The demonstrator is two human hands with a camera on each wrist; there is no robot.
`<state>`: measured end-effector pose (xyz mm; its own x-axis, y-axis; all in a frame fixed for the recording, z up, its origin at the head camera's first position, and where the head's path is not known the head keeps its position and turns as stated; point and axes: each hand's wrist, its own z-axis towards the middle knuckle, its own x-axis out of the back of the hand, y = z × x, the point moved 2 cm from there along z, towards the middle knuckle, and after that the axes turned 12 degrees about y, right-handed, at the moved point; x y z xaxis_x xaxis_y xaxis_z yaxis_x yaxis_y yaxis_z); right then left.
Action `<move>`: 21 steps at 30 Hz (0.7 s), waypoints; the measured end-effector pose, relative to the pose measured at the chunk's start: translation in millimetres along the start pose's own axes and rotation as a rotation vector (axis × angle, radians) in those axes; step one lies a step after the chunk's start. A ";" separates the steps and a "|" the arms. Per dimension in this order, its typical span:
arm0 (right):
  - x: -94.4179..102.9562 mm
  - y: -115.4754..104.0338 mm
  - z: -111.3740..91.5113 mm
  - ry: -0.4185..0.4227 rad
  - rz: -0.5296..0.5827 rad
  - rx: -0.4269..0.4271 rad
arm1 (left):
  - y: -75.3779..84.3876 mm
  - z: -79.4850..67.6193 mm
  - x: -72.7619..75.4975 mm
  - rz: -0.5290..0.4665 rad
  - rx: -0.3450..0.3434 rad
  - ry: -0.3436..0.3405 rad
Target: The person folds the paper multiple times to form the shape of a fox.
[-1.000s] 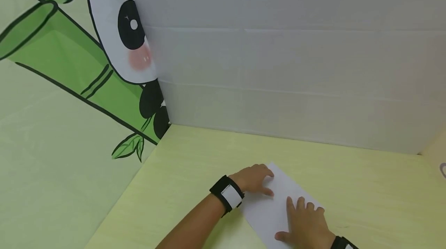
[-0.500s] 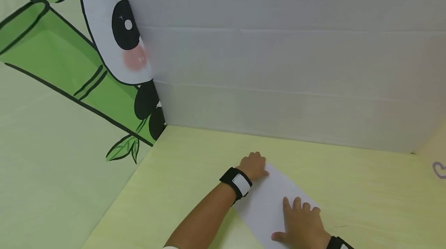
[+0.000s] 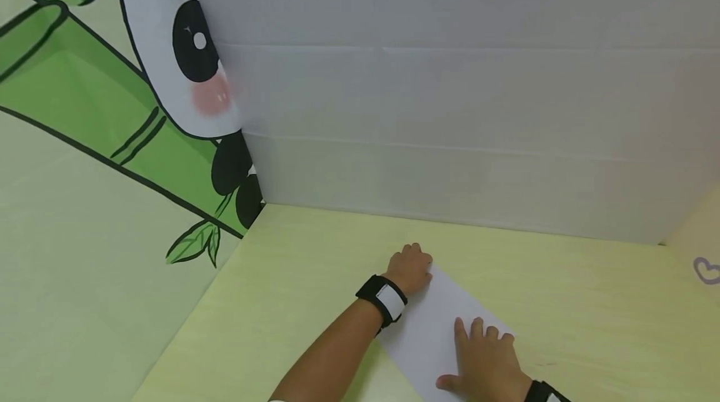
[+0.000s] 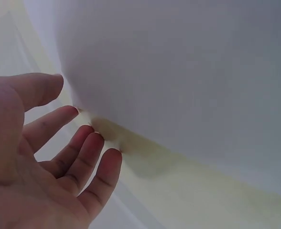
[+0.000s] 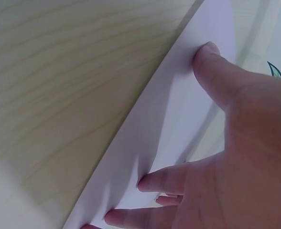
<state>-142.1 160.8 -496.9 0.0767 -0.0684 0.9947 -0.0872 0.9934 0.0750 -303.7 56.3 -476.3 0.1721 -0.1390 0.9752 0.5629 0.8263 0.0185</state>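
A sheet of white paper (image 3: 444, 321) lies slanted on the pale wooden table. My left hand (image 3: 409, 269) is at its far corner. In the left wrist view the index fingertip (image 4: 72, 111) meets the corner of the paper (image 4: 178, 71), with the thumb close by at the side edge and a gap between them. The other fingertips reach past the lower edge to the tabletop. My right hand (image 3: 488, 361) rests on the nearer part of the sheet, fingers spread. In the right wrist view its thumb (image 5: 210, 59) and fingertips press on the paper (image 5: 131, 148) near a long straight edge.
The pale yellow tabletop (image 3: 562, 302) surrounds the paper. A grey-white panel (image 3: 450, 108) stands along its back edge. To the left hangs a cloth printed with green bamboo (image 3: 112, 89) and a panda. A side panel with a drawn heart (image 3: 705, 271) stands at the right.
My left hand has moved from lying over the sheet to its far corner, with its fingers drawn closer together. The right hand has stayed on the paper. The head view has shifted slightly right.
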 end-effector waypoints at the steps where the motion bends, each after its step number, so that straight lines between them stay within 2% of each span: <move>1: -0.2 0.1 0.3 -0.006 0.005 -0.003 | 0.7 0.8 -0.3 -0.014 0.008 0.002; 5: -0.7 0.4 1.7 -0.027 0.021 -0.013 | 2.2 4.6 -4.5 -0.066 0.043 0.026; 10: -1.1 0.5 3.3 -0.051 0.024 -0.025 | 2.3 10.4 -11.6 -0.116 0.071 0.093; 15: -0.1 1.0 1.8 -0.031 0.040 -0.023 | 0.7 11.7 -12.7 -0.167 0.056 0.163; 21: 1.8 2.4 -1.1 0.018 0.066 -0.021 | -1.4 8.0 -5.4 -0.238 0.025 0.217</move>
<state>-141.1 163.1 -495.0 0.0891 -0.0014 0.9960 -0.0718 0.9974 0.0078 -311.8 60.3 -479.9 0.2076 -0.4412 0.8731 0.5887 0.7692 0.2487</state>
